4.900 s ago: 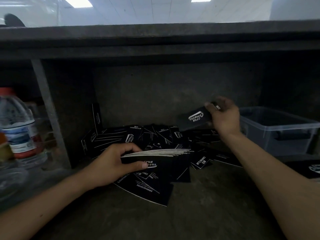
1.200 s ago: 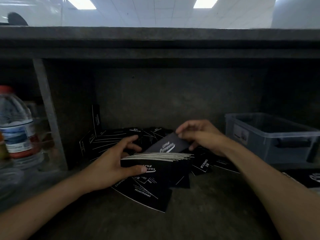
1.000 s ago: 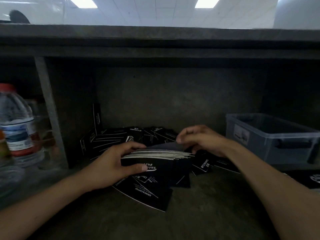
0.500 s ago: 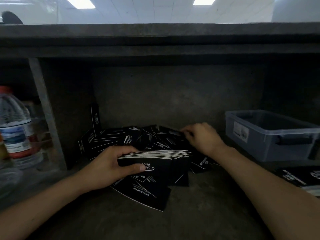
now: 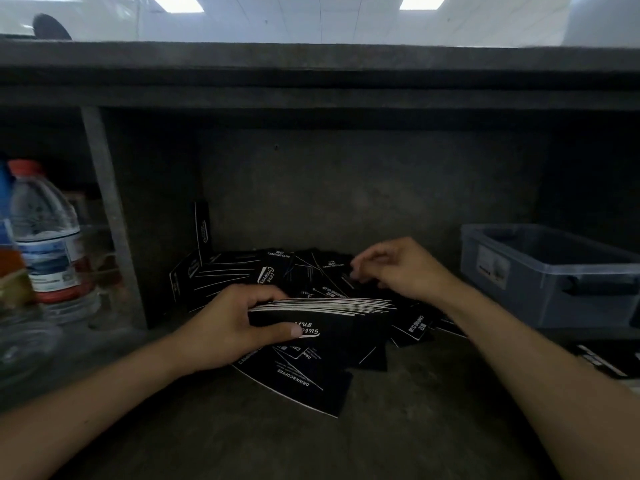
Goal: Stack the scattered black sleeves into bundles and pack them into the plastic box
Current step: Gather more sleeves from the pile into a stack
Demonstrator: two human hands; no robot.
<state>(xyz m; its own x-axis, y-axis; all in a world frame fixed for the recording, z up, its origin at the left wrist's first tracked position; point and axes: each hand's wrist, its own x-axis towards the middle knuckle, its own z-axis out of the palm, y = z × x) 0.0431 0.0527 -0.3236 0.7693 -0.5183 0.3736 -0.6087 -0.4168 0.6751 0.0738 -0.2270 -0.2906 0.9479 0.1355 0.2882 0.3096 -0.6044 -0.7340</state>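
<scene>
Figure: a bundle [image 5: 332,317] of flat black cardboard sleeves with white print and pale edges is gripped in the left hand [image 5: 228,327], with the thumb on the near face and the fingers curled over the far side. It is held on edge just above the middle of the dark grey shelf floor [image 5: 415,427], with its long axis running left to right. Behind it, toward the back wall and the back-left corner, the loose sleeves [image 5: 277,271], black and lettered in white, are heaped in overlapping layers; a few more lie flat beneath the bundle and to its right. The right hand [image 5: 398,268] is held over the right part of this heap with its fingers curled down at a sleeve's edge; whether a sleeve is actually pinched cannot be told in the dim light. The governing relation is judged as follows: the heap lies just beyond the bundle's top edge and nearer the right hand, so any sleeve taken must be brought forward and leftward and turned to match the bundle's long axis. The translucent grey plastic box [image 5: 554,278] with a dark handle stands well apart at the right end of the shelf floor; its inside is too dark to read. A clear water bottle [image 5: 48,237] with a red cap stands at the far left.
</scene>
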